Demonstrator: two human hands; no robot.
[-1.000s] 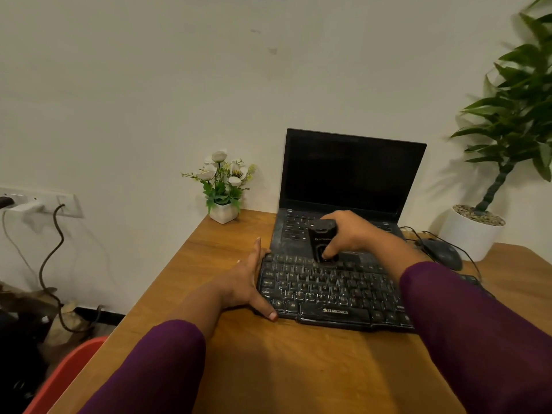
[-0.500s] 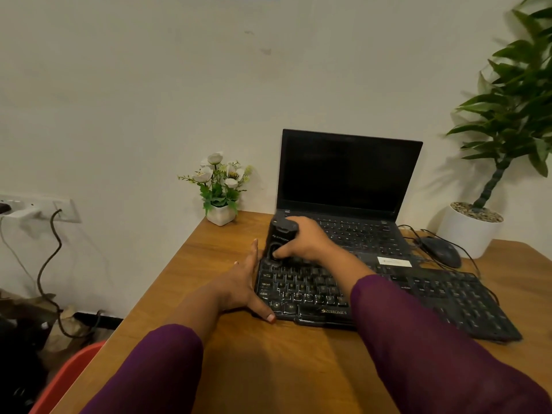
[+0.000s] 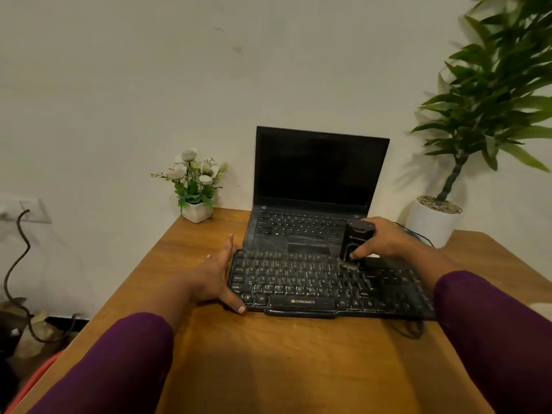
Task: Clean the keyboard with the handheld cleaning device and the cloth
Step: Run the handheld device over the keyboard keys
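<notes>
Cleaner (image 3: 355,243) on the top keys, lots left to do

The right hand (image 3: 385,237) grips the cleaner. Its fingers curl round the black body and the thumb sits on the front. The cleaner stands almost upright. Its bottom end touches the top row of the keyboard (image 3: 313,282), a bit right of the middle. A small grey fuzzy patch shows just under it. It may be dust or a brush; I cannot tell which.

The left hand (image 3: 215,273) is flat and holds nothing. Its straight fingers lie against the left edge of the keyboard and the thumb lies by the front corner. It looks like it stops the keyboard from sliding.

The keyboard lies flat on the table (image 3: 283,369), right in front of the open laptop (image 3: 316,174).

I think the job is in its first part. The cleaner is on the keys, so that step is going on now. The lower rows look dull and dusty, so they seem to need a pass too. The right sleeve hides part of the keyboard's right end.

No cloth shows for sure. A white bit (image 3: 542,307) at the right edge of the table may be it, but too little shows. The wipe with the cloth seems to be left to do.
</notes>
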